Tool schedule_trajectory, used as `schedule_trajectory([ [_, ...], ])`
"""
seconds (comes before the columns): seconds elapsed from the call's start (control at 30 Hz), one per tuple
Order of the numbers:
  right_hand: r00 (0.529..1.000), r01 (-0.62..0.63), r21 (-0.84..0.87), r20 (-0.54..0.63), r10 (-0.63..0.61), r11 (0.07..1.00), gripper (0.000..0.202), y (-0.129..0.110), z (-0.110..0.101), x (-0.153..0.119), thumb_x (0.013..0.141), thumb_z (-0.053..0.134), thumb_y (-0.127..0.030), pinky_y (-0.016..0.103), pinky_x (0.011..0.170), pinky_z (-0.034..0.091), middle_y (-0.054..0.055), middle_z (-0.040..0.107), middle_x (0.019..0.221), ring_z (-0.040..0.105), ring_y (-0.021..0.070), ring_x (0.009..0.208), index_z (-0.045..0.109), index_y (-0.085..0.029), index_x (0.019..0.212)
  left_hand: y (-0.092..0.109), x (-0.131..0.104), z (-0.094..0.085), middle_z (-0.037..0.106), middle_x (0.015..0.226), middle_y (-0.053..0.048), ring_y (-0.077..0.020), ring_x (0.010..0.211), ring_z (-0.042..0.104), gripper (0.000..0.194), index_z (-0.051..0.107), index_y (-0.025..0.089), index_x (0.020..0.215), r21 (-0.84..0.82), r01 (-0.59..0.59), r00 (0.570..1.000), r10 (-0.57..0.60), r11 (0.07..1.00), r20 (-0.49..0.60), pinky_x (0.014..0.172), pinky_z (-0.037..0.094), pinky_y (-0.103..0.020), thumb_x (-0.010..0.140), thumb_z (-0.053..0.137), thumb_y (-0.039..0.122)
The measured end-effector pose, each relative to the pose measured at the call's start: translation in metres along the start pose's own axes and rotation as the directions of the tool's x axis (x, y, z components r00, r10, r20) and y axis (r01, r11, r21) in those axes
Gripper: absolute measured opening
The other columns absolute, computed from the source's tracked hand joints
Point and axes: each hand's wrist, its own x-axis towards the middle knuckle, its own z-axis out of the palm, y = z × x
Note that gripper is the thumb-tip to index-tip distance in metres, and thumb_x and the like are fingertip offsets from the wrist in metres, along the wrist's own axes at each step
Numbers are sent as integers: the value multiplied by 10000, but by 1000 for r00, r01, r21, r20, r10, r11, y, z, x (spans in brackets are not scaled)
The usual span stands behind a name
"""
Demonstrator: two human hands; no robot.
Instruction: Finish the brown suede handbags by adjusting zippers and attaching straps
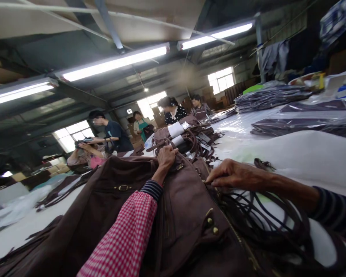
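Observation:
A large dark brown bag point(187, 204) with brass fittings fills the space before me. My left hand point(166, 157) is closed on the bag's far edge. Along the bag's right side runs a brass zipper point(235, 232), and my right hand point(233, 174) pinches at its far end; the pull itself is hidden by the fingers. Under my right forearm lie loops of dark cords point(265, 215). A small brass buckle point(123, 187) shows on the brown panel left of my left sleeve, and two brass studs point(212, 225) are on the right.
Beyond the bag is a pile of brown bags point(187, 134) with white wrapping and tags. Plastic-wrapped flat goods point(271, 96) are stacked on the white-covered table point(311, 154) at right. Several people stand or sit farther back, one person point(112, 130) in a dark shirt.

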Motion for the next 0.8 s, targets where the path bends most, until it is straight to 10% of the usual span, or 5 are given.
schedule_trajectory([
  [0.27, 993, -119, 187, 37, 115, 975, 361, 17, 13, -2, 828, 703, -465, 235, 483, 226, -15, 519, 577, 359, 81, 505, 804, -153, 979, -3, -4, 4, 702, 923, -57, -223, 934, 649, 278, 663, 203, 793, 9, 11, 1000, -11, 1000, -13, 765, 445, -281, 926, 600, 439],
  [0.43, 975, -221, 114, 36, 219, 968, 396, 15, 19, -7, 816, 670, -597, 287, 580, 450, 79, 717, 798, 606, 203, 661, 814, -267, 981, -3, -9, 4, 716, 990, -74, -247, 1002, 658, 268, 697, 217, 852, 21, 23, 1000, -23, 1000, -15, 796, 477, -297, 914, 613, 463],
  [0.8, 927, -94, 63, -360, 110, 994, 439, 49, 72, -16, 850, 623, -624, 254, 819, 579, 34, 758, 1088, 705, 262, 983, 783, -284, 1078, 3, -19, 4, 699, 1075, -112, -257, 1060, 647, 347, 711, 193, 1027, 138, -66, 996, 57, 988, 70, 883, 508, -337, 996, 487, 456],
])
